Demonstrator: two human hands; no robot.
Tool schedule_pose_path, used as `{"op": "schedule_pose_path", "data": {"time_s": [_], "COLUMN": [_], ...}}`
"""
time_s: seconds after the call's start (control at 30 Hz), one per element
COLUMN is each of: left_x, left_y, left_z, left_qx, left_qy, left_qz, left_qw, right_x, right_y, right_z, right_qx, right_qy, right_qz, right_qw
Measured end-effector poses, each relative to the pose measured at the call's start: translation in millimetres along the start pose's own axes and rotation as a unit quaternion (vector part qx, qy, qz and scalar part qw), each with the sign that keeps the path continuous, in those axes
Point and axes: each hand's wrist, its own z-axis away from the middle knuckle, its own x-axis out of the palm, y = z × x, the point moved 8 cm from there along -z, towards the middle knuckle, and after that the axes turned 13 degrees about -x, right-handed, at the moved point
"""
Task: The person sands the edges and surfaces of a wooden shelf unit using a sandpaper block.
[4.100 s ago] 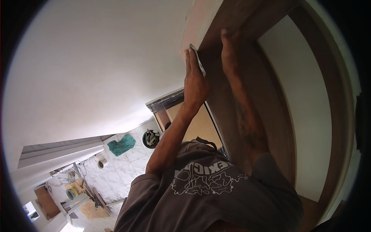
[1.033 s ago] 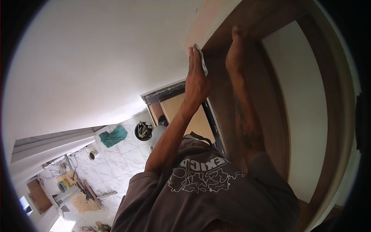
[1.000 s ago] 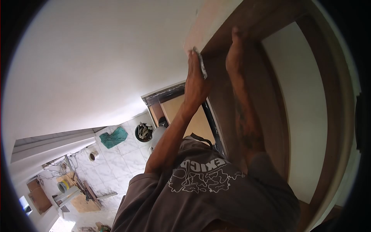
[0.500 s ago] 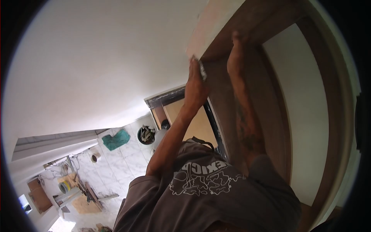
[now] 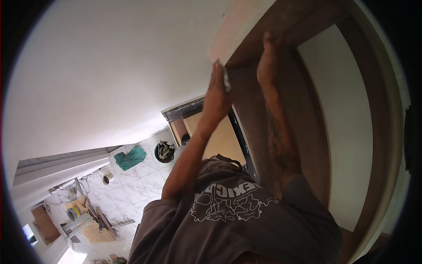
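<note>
My left hand [image 5: 216, 94] is raised to the edge where the white wall [image 5: 110, 66] meets a brown wooden frame [image 5: 259, 39]. Its fingers are straight and together, pressing a small whitish piece [image 5: 227, 82] whose kind I cannot make out. A bare pinkish patch [image 5: 224, 37] runs along the wall edge just beyond the fingertips. To the right, my right hand [image 5: 267, 61] is seen edge-on against the brown wood, apparently flat with nothing in it; most of its fingers are hidden.
Far below, a dark bucket [image 5: 165, 152] with rags and a green cloth [image 5: 130, 157] sit on the pale tiled floor [image 5: 140, 185]. Boards, tape rolls and cables lie at lower left. A dark-edged door frame [image 5: 189, 108] stands behind my left arm.
My left hand has shifted slightly left and up along the wall edge, still with the whitish piece. My right hand stays against the wood, and the view has moved a little.
</note>
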Motion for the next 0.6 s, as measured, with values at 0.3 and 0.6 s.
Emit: {"op": "schedule_pose_path", "data": {"time_s": [0.3,0.6], "left_x": [-18,-4], "left_y": [-32,-15], "left_z": [7,10], "left_qx": [-0.067,-0.068], "left_qy": [-0.114,-0.185], "left_qz": [-0.220,-0.173], "left_qw": [0.966,0.965], "right_x": [-6,-21], "right_y": [52,82], "right_z": [-12,-8], "right_qx": [0.020,0.048], "right_qy": [0.022,0.066], "right_qz": [-0.118,-0.076], "right_qw": [0.993,0.994]}}
